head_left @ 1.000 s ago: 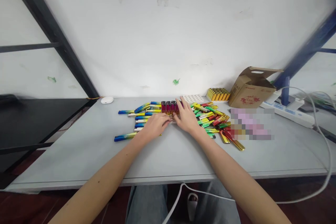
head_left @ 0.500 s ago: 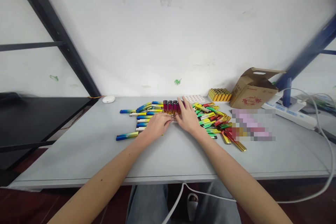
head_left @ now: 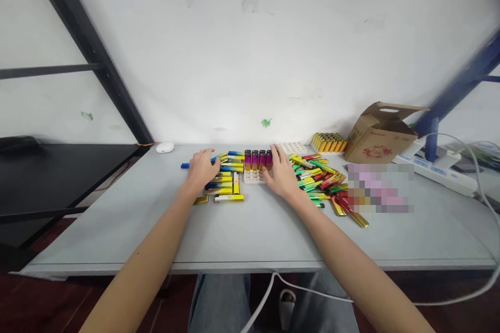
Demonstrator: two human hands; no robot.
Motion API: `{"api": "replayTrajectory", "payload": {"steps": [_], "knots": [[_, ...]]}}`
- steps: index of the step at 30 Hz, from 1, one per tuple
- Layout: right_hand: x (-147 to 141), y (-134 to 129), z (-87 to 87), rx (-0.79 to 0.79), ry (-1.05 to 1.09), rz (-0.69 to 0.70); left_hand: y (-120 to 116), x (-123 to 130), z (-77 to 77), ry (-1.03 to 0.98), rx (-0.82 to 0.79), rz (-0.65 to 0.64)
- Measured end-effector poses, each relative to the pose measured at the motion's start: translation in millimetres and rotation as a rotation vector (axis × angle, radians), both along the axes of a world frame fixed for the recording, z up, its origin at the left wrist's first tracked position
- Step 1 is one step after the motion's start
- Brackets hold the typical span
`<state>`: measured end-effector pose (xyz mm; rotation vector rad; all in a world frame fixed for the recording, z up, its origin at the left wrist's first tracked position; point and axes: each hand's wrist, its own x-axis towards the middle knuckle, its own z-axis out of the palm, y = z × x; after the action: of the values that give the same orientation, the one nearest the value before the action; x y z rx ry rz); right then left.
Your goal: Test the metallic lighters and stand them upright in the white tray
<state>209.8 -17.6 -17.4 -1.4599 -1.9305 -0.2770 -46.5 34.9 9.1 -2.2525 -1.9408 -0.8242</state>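
Observation:
My left hand point(head_left: 203, 167) hovers low over the pile of blue-and-yellow lighters point(head_left: 219, 184), its fingers bent and apart; nothing shows between them. A white tray with holes point(head_left: 254, 177) stands in the middle of the desk. Along its far side, purple-and-gold lighters point(head_left: 255, 160) stand upright with their black tops up, while holes at the front are bare. My right hand point(head_left: 282, 173) is closed round the tray's right end, thumb at the front and fingers reaching toward the back. It hides that end of the row.
Green, red and gold lighters point(head_left: 322, 182) lie heaped on the right. Behind stand a second white tray point(head_left: 295, 148), a tray packed with yellow lighters point(head_left: 329, 142) and an open cardboard box point(head_left: 377, 138). A power strip point(head_left: 437, 171), cable and white earbud case point(head_left: 164, 148) are farther out.
My left hand has moved left from the tray's front to the blue-and-yellow lighters, uncovering the tray's front holes. My right hand has stayed at the tray's right end.

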Motion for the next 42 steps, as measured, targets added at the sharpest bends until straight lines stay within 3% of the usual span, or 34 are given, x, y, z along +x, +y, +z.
{"api": "replayTrajectory", "payload": {"steps": [6, 11, 17, 23, 26, 31, 36, 42], "knots": [[-1.9, 0.2, -1.4, 0.011, 0.003, -0.017, 8.3, -7.0, -10.6, 0.125, -0.059, -0.007], [-2.0, 0.1, -2.5, 0.02, 0.008, -0.021, 6.4, -5.6, -5.6, 0.05, -0.066, -0.036], [-2.1, -0.1, -0.9, 0.046, 0.012, -0.039, -4.4, 7.4, 8.9, -0.295, -0.025, -0.196], [-5.1, -6.4, 8.1, 0.119, 0.068, -0.014, -13.2, 24.0, 17.1, -0.759, -0.2, -0.347], [-6.7, -9.7, 12.3, 0.137, 0.087, 0.01, -13.7, 25.8, 17.5, -0.836, -0.228, -0.365], [-7.3, -10.1, 12.3, 0.114, 0.092, 0.016, -9.0, 18.4, 15.6, -0.756, -0.182, -0.26], [-7.0, -10.2, 11.4, 0.108, 0.107, 0.028, -3.2, 7.0, 11.3, -0.363, -0.064, -0.143], [-7.1, -11.3, 10.3, 0.116, 0.108, 0.059, 0.0, 2.5, 7.0, -0.171, -0.17, -0.143]]}}
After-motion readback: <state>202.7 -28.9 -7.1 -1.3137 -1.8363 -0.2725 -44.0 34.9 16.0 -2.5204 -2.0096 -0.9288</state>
